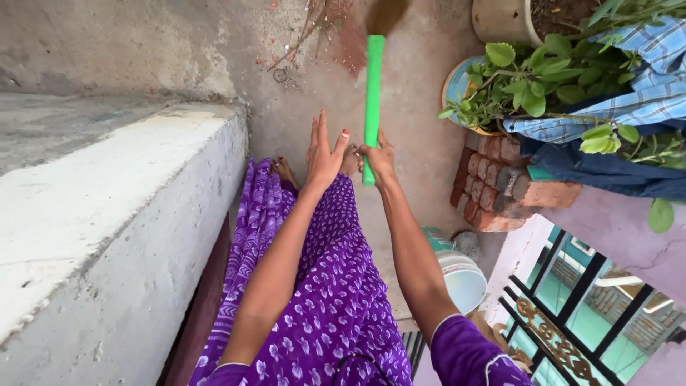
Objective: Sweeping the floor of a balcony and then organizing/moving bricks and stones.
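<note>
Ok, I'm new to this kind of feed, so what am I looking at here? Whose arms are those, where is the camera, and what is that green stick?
There is one picture, taken by a camera worn on a person's head and looking down, so the two bare arms reaching forward are that person's own. The right hand is closed around a green handle; it runs away from the hand to a brownish, blurred end at the top edge, probably a broom head. The left hand is open with fingers spread, holding nothing, just beside the handle. Below the arms is the person's purple patterned garment. The ground is a bare concrete floor with some twigs and litter. On the left is a white ledge; on the right, potted plants, stacked bricks, a checked cloth and a white bucket.
</note>
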